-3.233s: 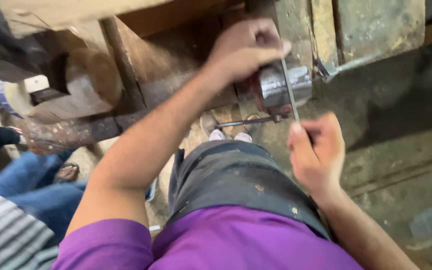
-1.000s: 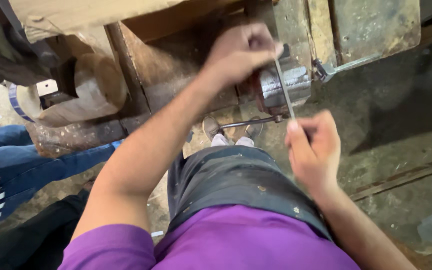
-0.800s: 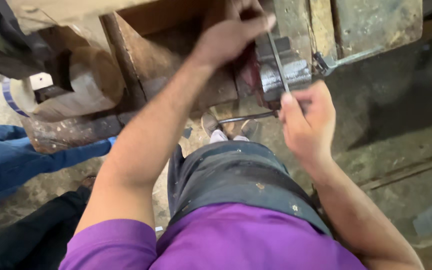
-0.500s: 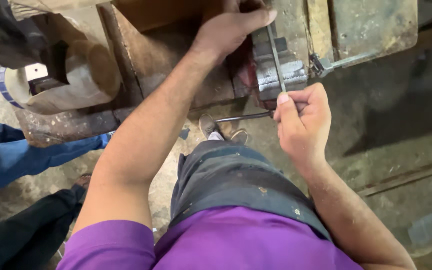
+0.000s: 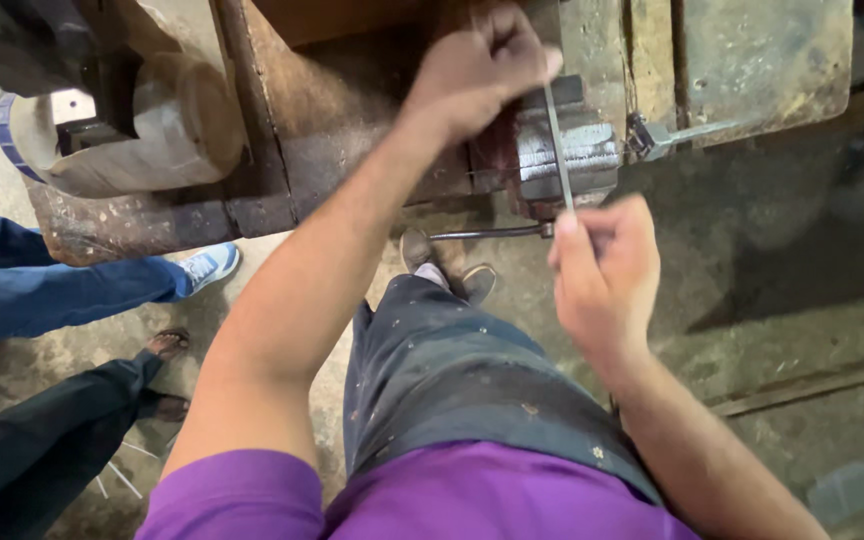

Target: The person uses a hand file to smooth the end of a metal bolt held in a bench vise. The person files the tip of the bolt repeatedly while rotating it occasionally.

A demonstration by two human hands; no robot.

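Steel file (image 5: pixel 558 150) spans my closed hands: left hand (image 5: pixel 477 70) pinching its tip upper centre, right hand (image 5: pixel 604 270) gripping below, over the vise (image 5: pixel 567 150).

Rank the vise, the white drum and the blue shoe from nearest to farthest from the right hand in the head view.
1. vise: just above the right hand.
2. blue shoe: far left, on the floor.
3. white drum: upper left, farthest.

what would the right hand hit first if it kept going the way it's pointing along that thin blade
Most likely the bench vise: the right hand grips the near end of the thin metal blade, which runs across the vise toward the left hand at its far end. Depth is unclear.
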